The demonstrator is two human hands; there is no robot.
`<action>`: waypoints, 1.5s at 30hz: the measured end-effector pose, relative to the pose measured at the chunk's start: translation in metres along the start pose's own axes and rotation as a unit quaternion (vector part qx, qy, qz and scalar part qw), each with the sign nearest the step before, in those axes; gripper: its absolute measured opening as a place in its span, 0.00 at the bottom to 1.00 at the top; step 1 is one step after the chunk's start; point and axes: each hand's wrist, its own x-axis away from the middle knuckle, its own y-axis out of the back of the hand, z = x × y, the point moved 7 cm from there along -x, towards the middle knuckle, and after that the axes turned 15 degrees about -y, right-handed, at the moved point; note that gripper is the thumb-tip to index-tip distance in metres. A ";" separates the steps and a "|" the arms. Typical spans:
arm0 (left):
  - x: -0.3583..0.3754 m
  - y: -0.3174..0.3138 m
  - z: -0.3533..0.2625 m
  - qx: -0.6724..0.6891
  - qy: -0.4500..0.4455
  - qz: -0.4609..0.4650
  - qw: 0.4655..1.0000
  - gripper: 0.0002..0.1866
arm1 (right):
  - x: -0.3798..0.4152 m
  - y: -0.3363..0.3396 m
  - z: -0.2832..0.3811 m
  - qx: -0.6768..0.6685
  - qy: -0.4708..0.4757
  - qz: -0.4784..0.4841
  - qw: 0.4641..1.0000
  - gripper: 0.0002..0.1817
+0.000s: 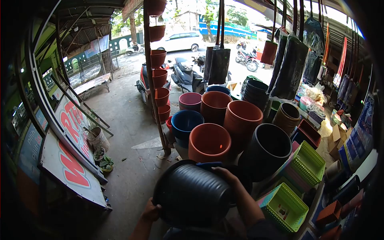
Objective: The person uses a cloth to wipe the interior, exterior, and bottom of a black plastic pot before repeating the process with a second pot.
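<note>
A large black ribbed pot (192, 196) lies tilted on its side between my hands, low in the middle of the view. My left hand (151, 211) is closed on its rim at the lower left. Over its upper right side, my right hand (226, 176) grips the same pot. Just behind it, a blue rim (210, 164) and part of another dark pot (242, 176) show, mostly hidden. An orange pot (210, 142) and a tall black pot (271, 148) stand upright beyond.
More orange pots (244, 120) and a blue pot (187, 125) stand ahead. Green baskets (285, 208) sit at the right. A pole (157, 132) with small hanging pots rises left of centre. Signboards (72, 168) lean at the left. Black bags (290, 66) hang above.
</note>
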 end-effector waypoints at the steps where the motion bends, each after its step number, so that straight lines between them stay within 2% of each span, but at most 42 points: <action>1: -0.004 0.000 -0.004 0.004 -0.029 -0.036 0.999 0.46 | -0.024 0.021 -0.013 -0.062 0.000 0.026 0.998 0.20; 2: -0.008 0.002 -0.008 0.009 -0.057 -0.073 0.996 0.50 | -0.058 0.046 -0.040 -0.058 0.002 0.027 0.998 0.20; 3: -0.011 0.003 -0.008 0.009 -0.060 -0.074 0.995 0.50 | -0.075 0.052 -0.052 -0.084 0.105 0.093 0.986 0.21; 5: -0.014 0.000 -0.005 0.008 -0.043 -0.040 0.998 0.52 | -0.091 0.070 -0.066 -0.111 0.204 0.157 0.960 0.23; 6: -0.018 -0.007 -0.007 0.008 -0.042 -0.040 0.998 0.52 | -0.084 0.065 -0.068 -0.137 0.239 0.135 0.952 0.22; 8: -0.024 -0.026 -0.008 0.118 -0.034 -0.080 0.989 0.47 | -0.057 0.032 -0.074 -0.189 0.306 0.091 0.929 0.22; 10: -0.033 -0.025 0.008 0.163 -0.031 -0.104 0.981 0.46 | -0.017 -0.009 -0.082 -0.241 0.369 0.046 0.896 0.22; 11: -0.035 -0.024 0.014 0.207 -0.028 -0.128 0.970 0.45 | 0.011 -0.039 -0.078 -0.243 0.368 0.044 0.896 0.22; 12: -0.038 -0.028 0.015 0.206 -0.025 -0.128 0.970 0.45 | 0.034 -0.059 -0.080 -0.265 0.270 -0.100 0.920 0.25; 13: -0.042 -0.030 0.015 0.196 -0.022 -0.144 0.970 0.44 | 0.046 -0.063 -0.090 -0.279 0.164 -0.240 0.915 0.28; 14: -0.044 -0.031 0.014 0.186 -0.019 -0.161 0.969 0.44 | 0.041 -0.066 -0.095 -0.280 0.161 -0.239 0.915 0.28; 16: -0.049 -0.043 0.009 0.208 -0.016 -0.167 0.964 0.43 | 0.047 -0.068 -0.092 -0.069 0.337 -0.342 0.875 0.32; 18: -0.048 -0.046 0.006 0.231 -0.012 -0.184 0.955 0.43 | 0.057 -0.091 -0.104 0.152 0.478 -0.406 0.764 0.36; 20: -0.048 -0.046 0.011 0.256 -0.001 -0.162 0.953 0.43 | 0.064 -0.106 -0.120 0.265 0.526 -0.414 0.694 0.38; 22: -0.042 -0.045 0.016 0.252 0.018 -0.174 0.952 0.43 | 0.067 -0.136 -0.113 0.511 0.523 -0.380 0.567 0.37; 23: -0.038 -0.045 0.021 0.247 0.037 -0.170 0.953 0.43 | 0.070 -0.142 -0.105 0.514 0.519 -0.375 0.570 0.37; 24: -0.033 -0.041 0.027 0.249 0.038 -0.175 0.952 0.43 | 0.067 -0.162 -0.102 0.616 0.505 -0.337 0.502 0.38; 25: -0.026 -0.033 0.037 0.192 0.048 -0.183 0.963 0.42 | 0.062 -0.177 -0.101 0.707 0.484 -0.293 0.424 0.40; 26: -0.021 -0.027 0.042 0.134 0.058 -0.190 0.971 0.41 | 0.063 -0.182 -0.089 0.708 0.482 -0.292 0.426 0.40; 27: -0.020 -0.033 0.036 0.134 0.061 -0.191 0.970 0.41 | 0.059 -0.190 -0.082 0.743 0.470 -0.253 0.404 0.40; 28: -0.021 -0.038 0.022 0.078 0.025 -0.187 0.979 0.40 | 0.055 -0.197 -0.075 0.776 0.456 -0.214 0.380 0.41; 29: -0.022 -0.041 0.010 0.021 -0.010 -0.181 0.983 0.38 | 0.057 -0.200 -0.059 0.776 0.455 -0.214 0.382 0.41; 31: -0.012 -0.014 0.026 -0.010 0.025 -0.146 0.989 0.36 | 0.057 -0.195 -0.030 0.767 0.388 -0.122 0.497 0.39; 32: -0.005 -0.004 0.032 -0.041 0.056 -0.110 0.992 0.33 | 0.049 -0.186 -0.020 0.765 0.360 -0.112 0.523 0.38; 33: 0.000 0.001 0.029 -0.040 0.059 -0.111 0.991 0.33 | 0.037 -0.173 -0.009 0.762 0.330 -0.102 0.548 0.37; 34: 0.004 0.005 0.028 -0.046 0.080 -0.096 0.991 0.30 | 0.026 -0.158 0.005 0.725 0.317 -0.029 0.611 0.33; 35: 0.008 0.007 0.028 -0.052 0.100 -0.080 0.990 0.28 | 0.007 -0.138 0.013 0.648 0.288 0.045 0.704 0.29; 36: 0.012 0.010 0.028 -0.050 0.102 -0.080 0.990 0.28 | 0.001 -0.120 0.013 0.522 0.157 0.093 0.833 0.27; 37: 0.015 0.014 0.027 -0.020 0.086 -0.088 0.992 0.27 | 0.000 -0.094 0.004 0.346 -0.014 0.067 0.936 0.25; 38: 0.017 0.018 0.026 0.009 0.069 -0.096 0.993 0.26 | 0.024 -0.094 0.009 0.264 -0.038 0.002 0.964 0.22; 39: 0.021 0.022 0.026 0.009 0.067 -0.096 0.993 0.26 | 0.024 -0.086 0.007 0.266 -0.038 0.003 0.963 0.22; 41: 0.027 0.029 0.022 0.027 0.027 -0.104 0.994 0.27 | 0.022 -0.043 -0.008 0.170 -0.033 -0.115 0.978 0.21; 42: 0.030 0.030 0.022 0.028 0.028 -0.106 0.994 0.27 | 0.020 -0.034 -0.020 0.170 -0.036 -0.115 0.978 0.21; 44: 0.037 0.034 0.026 0.120 0.023 -0.162 0.979 0.29 | 0.016 -0.025 -0.051 -0.095 -0.029 -0.015 0.995 0.23; 45: 0.038 0.038 0.029 0.122 0.025 -0.163 0.979 0.29 | 0.009 -0.021 -0.066 -0.095 -0.031 -0.018 0.995 0.23</action>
